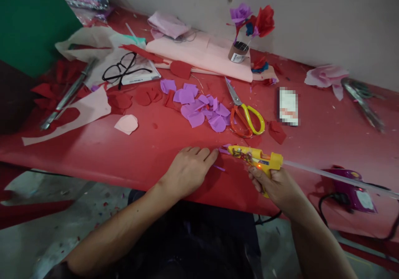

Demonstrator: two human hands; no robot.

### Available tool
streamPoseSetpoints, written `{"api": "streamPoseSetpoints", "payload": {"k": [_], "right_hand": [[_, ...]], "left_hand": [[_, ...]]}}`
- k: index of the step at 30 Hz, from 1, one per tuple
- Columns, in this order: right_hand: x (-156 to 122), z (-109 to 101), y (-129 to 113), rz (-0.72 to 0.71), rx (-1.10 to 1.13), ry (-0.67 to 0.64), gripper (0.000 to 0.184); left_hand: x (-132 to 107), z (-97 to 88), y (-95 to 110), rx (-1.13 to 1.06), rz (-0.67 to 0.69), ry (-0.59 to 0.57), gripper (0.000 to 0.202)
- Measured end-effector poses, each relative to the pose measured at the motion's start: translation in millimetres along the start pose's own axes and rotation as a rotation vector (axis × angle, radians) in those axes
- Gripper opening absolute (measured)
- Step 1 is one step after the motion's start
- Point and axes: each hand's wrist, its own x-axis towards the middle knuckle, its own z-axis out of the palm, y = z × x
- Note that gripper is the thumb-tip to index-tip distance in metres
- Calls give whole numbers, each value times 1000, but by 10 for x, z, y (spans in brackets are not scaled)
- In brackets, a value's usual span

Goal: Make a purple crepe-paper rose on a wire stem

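Both my hands are low over the red table [149, 139], seen from the camera on my head. My right hand [279, 183] is wrapped around the handle of a yellow glue gun [245, 151]. A small orange light glows on its side, and a long, clear glue stick [330, 172] pokes out the back. Its tip points left, at a small purple piece [224, 148] by the fingers of my left hand [188, 169]. That spot is tiny and partly hidden, so I cannot tell if my left fingers pinch the piece or only touch it. A thin purple strip [219, 168] lies just below.

Past my hands is a messy bunch of purple petals [197, 118]. Scissors [237, 100] with one red handle and one yellow handle lie just right of them. One pale pink petal [127, 124] sits to the left. Farther back, a little brown pot [232, 55] holds a purple flower [240, 14] and a red flower [264, 21]. A purple box [353, 189] with a black cord lies to my right.
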Motion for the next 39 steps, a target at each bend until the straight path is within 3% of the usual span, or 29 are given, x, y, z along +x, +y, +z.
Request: {"api": "streamPoseSetpoints", "payload": {"k": [26,39], "right_hand": [[-59,27,90,-23,28,-10,49],[-131,-6,165,-15,-4,-19,48]], "left_hand": [[-14,4,-7,45,32,-50,45],[-18,30,-7,50,35,-17,46]]}}
